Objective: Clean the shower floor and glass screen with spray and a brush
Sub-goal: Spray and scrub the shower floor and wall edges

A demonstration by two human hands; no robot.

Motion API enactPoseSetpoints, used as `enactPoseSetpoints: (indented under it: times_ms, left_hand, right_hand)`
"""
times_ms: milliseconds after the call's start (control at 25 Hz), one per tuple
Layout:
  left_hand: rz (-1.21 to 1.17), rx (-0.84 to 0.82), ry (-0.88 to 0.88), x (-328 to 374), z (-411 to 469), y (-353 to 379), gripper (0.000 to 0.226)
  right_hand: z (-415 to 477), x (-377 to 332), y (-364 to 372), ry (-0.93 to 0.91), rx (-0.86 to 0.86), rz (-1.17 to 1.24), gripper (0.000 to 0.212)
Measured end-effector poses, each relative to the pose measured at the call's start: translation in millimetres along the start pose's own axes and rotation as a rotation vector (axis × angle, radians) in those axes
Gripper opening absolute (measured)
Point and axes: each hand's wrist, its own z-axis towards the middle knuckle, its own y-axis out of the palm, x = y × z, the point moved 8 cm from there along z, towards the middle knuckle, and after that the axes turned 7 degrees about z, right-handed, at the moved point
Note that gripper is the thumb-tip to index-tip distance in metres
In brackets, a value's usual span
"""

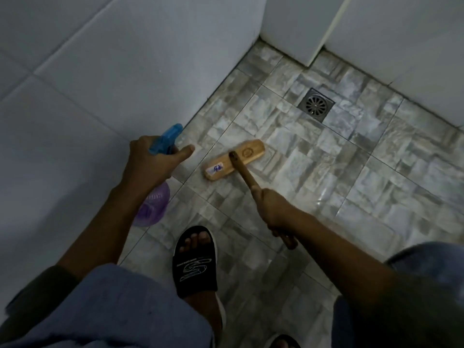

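Observation:
My left hand [148, 163] grips a spray bottle [153, 204] with a blue trigger head and a purple body, held low beside the left wall; the forefinger points out past the nozzle. A wooden brush [234, 159] lies with its flat head on the grey patterned shower floor [326, 177], just right of the bottle. My right hand [272, 209] holds the brush's wooden handle, whose end sticks out behind the hand. No glass screen shows in the head view.
A square metal drain [316, 104] sits in the floor beyond the brush. White tiled walls [100, 71] close the left and back sides, with a jutting corner at the back. My foot in a black slipper [194, 259] stands below the brush.

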Motion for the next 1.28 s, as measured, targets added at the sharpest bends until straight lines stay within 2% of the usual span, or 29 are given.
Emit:
enactPoseSetpoints:
  times_ms: [200, 320, 440, 560, 680, 920, 1080, 1160, 1280]
  left_hand:
    - [0.042, 0.000, 0.022, -1, -10, 2, 0.038]
    - [0.025, -0.013, 0.012, -3, -17, 2, 0.039]
    - [0.006, -0.012, 0.003, -8, -16, -1, 0.038]
    - [0.029, -0.024, 0.017, -8, -17, 3, 0.041]
    - [0.041, 0.001, 0.027, -10, -20, 5, 0.042]
    - [0.048, -0.100, -0.065, -29, -22, 2, 0.042]
    - [0.047, -0.102, -0.071, -37, -24, 10, 0.041]
    - [0.055, -0.085, -0.051, -38, -24, 14, 0.042]
    - [0.040, -0.089, -0.057, -40, -25, 13, 0.041]
  right_hand:
    - [48, -66, -2, -0.075, 0.010, 0.050, 0.045]
    - [16, -28, 20, -0.048, -0.058, -0.052, 0.039]
    - [-26, 23, 29, 0.046, -0.086, -0.139, 0.044]
    - [-6, -13, 34, -0.056, -0.073, -0.155, 0.047]
    - [21, -54, 45, -0.100, -0.063, -0.017, 0.053]
    - [-23, 25, 18, 0.030, -0.015, -0.179, 0.054]
    - [10, -30, 20, -0.019, 0.011, -0.021, 0.056]
    - [22, -52, 29, -0.041, 0.002, -0.015, 0.052]
    - [4, -16, 29, -0.032, 0.001, -0.156, 0.042]
